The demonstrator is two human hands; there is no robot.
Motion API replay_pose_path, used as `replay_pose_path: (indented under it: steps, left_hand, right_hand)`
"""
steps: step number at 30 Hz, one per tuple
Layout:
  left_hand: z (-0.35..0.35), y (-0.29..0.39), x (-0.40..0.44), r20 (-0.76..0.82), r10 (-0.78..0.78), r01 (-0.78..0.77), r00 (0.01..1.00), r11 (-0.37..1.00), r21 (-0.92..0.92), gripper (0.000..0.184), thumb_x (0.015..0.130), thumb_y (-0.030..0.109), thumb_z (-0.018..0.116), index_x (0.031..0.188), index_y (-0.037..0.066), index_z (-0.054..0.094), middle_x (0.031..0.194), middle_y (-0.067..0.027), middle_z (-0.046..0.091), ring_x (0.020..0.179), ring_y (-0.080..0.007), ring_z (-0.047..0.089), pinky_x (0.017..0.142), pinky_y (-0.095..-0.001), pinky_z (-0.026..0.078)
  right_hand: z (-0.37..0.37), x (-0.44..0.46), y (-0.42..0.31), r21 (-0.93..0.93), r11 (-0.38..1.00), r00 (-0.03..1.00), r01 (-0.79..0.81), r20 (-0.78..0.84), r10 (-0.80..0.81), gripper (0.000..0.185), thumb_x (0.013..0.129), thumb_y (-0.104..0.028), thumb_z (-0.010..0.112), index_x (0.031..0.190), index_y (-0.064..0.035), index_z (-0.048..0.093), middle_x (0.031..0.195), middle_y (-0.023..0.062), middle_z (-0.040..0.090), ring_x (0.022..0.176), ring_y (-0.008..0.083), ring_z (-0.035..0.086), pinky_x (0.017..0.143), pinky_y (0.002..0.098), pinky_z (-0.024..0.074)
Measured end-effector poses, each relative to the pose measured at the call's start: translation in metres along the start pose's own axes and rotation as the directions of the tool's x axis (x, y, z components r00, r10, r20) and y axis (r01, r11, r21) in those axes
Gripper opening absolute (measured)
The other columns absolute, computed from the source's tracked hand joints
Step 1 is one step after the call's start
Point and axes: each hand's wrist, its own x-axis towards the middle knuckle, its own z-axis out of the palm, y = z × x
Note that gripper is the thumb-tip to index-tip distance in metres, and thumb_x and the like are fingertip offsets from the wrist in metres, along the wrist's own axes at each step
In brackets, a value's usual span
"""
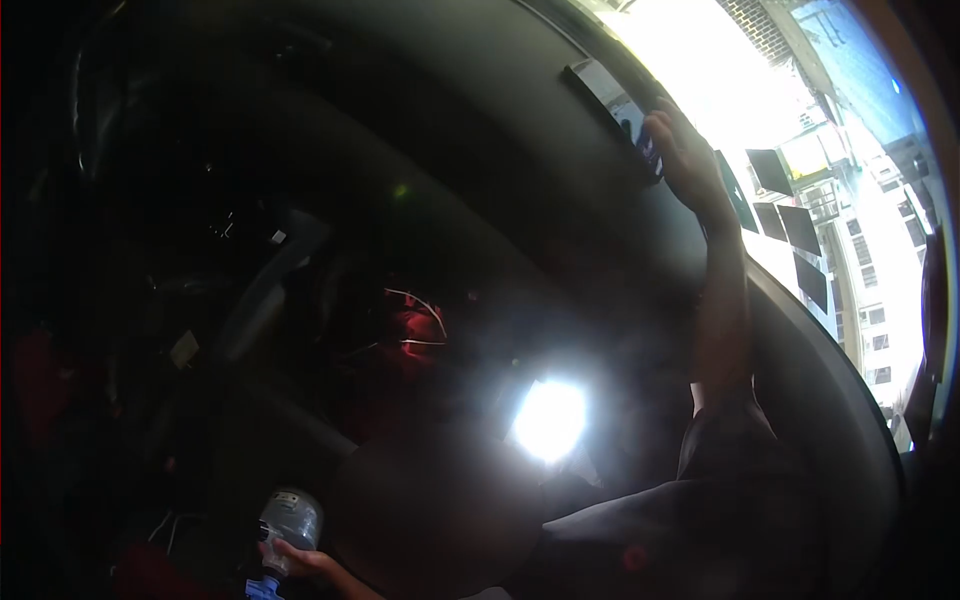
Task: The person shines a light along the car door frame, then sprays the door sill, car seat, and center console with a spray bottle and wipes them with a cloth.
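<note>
At the lower left, my left hand (290, 560) is closed around a clear, rounded container (292, 518) with a pale label patch. A blue part (263, 588) shows just below it. My right hand (682, 160) reaches up at the upper right, its fingers bent over the lower end of a long, flat, glossy panel (607, 92) with a dark edge. The panel lies against a smooth dark surface (500, 130). Shadow hides parts of both hands.
A bright white light (550, 420) glares low in the centre, left of a dark sleeve (735, 440). Dim red material (415, 325) with thin pale lines lies left of it. Beyond the curved edge at right are sunlit buildings (865, 260) and dark panels.
</note>
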Motion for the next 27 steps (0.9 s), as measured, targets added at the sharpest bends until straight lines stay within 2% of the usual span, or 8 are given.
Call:
replay_pose_path:
  steps: [2,6,11,14,19,23,25,27]
  left_hand:
    - [-0.007,-0.013,-0.008,0.001,0.124,-0.124,0.992,0.989,0.079,0.050,0.096,0.038,0.052,0.125,-0.003,0.053,0.119,-0.0219,0.057,0.108,-0.0330,0.058,0.093,-0.0461,0.048]
    - [-0.008,0.053,0.004,0.065,-0.269,0.273,0.961,0.961,-0.053,0.060,0.093,0.044,0.055,0.133,0.000,0.048,0.130,-0.0199,0.050,0.119,-0.0303,0.051,0.095,-0.0441,0.046]
    - [-0.008,0.126,0.045,0.085,-0.732,0.734,0.676,0.659,-0.163,0.062,0.083,0.042,0.065,0.131,0.006,0.052,0.126,-0.0137,0.056,0.118,-0.0286,0.052,0.099,-0.0443,0.042]
    - [-0.010,0.113,0.045,0.071,-0.698,0.696,0.712,0.689,-0.203,0.059,0.080,0.032,0.068,0.129,0.003,0.055,0.126,-0.0136,0.056,0.117,-0.0277,0.052,0.099,-0.0424,0.043]
    - [-0.015,0.066,0.038,0.099,-0.471,0.477,0.876,0.819,-0.320,0.046,0.077,0.015,0.071,0.120,0.000,0.061,0.129,-0.0155,0.054,0.120,-0.0295,0.051,0.101,-0.0431,0.041]
    - [-0.028,0.070,0.042,0.082,-0.477,0.483,0.875,0.847,-0.223,0.042,0.076,0.009,0.070,0.116,-0.004,0.062,0.129,-0.0161,0.054,0.118,-0.0293,0.052,0.101,-0.0402,0.041]
    - [-0.033,0.057,0.041,0.104,-0.442,0.453,0.891,0.878,-0.156,0.042,0.076,0.009,0.070,0.115,-0.003,0.062,0.128,-0.0160,0.054,0.117,-0.0290,0.052,0.100,-0.0406,0.041]
    - [-0.038,0.047,0.038,0.100,-0.424,0.434,0.900,0.893,-0.120,0.041,0.076,0.009,0.070,0.114,-0.003,0.062,0.128,-0.0159,0.054,0.117,-0.0289,0.052,0.100,-0.0407,0.041]
  right_hand:
    - [-0.005,-0.008,0.002,-0.158,0.985,0.994,0.066,0.098,-0.050,0.075,0.086,-0.056,0.061,0.140,-0.0065,0.044,0.128,0.0227,0.057,0.121,0.0344,0.055,0.100,0.0430,0.0440]
    - [-0.011,0.001,-0.002,-0.237,0.966,0.965,0.100,0.261,-0.036,0.100,0.074,-0.064,0.070,0.144,-0.0012,0.036,0.127,0.0260,0.057,0.118,0.0357,0.056,0.099,0.0441,0.0454]
    - [-0.006,0.030,0.025,-0.072,0.997,0.894,-0.015,0.446,0.046,0.090,0.078,-0.050,0.075,0.143,0.0009,0.037,0.112,0.0221,0.064,0.092,0.0261,0.066,0.075,0.0348,0.0541]
    - [-0.013,0.037,0.022,0.040,0.978,0.809,-0.205,0.570,0.146,0.081,0.083,-0.040,0.074,0.140,0.0049,0.039,0.094,0.0150,0.067,0.075,0.0182,0.065,0.063,0.0273,0.0512]
    - [-0.003,0.052,0.057,-0.194,0.970,0.913,-0.144,0.353,0.206,0.090,0.080,-0.051,0.073,0.142,0.0025,0.036,0.096,0.0155,0.068,0.079,0.0180,0.066,0.062,0.0277,0.0512]
    - [-0.009,0.049,0.043,-0.092,0.992,0.862,-0.088,0.492,0.123,0.094,0.078,-0.056,0.072,0.144,-0.0006,0.034,0.102,0.0171,0.068,0.084,0.0199,0.067,0.067,0.0294,0.0528]
    - [0.009,0.028,0.005,-0.316,0.948,0.941,-0.029,0.313,0.133,0.069,0.082,-0.049,0.063,0.127,0.0010,0.045,0.094,0.0164,0.067,0.078,0.0206,0.066,0.064,0.0300,0.0541]
    - [0.029,-0.001,-0.043,-0.133,0.987,0.954,0.088,0.298,-0.045,0.069,0.083,-0.047,0.064,0.129,0.0004,0.044,0.095,0.0162,0.067,0.079,0.0205,0.067,0.066,0.0302,0.0545]
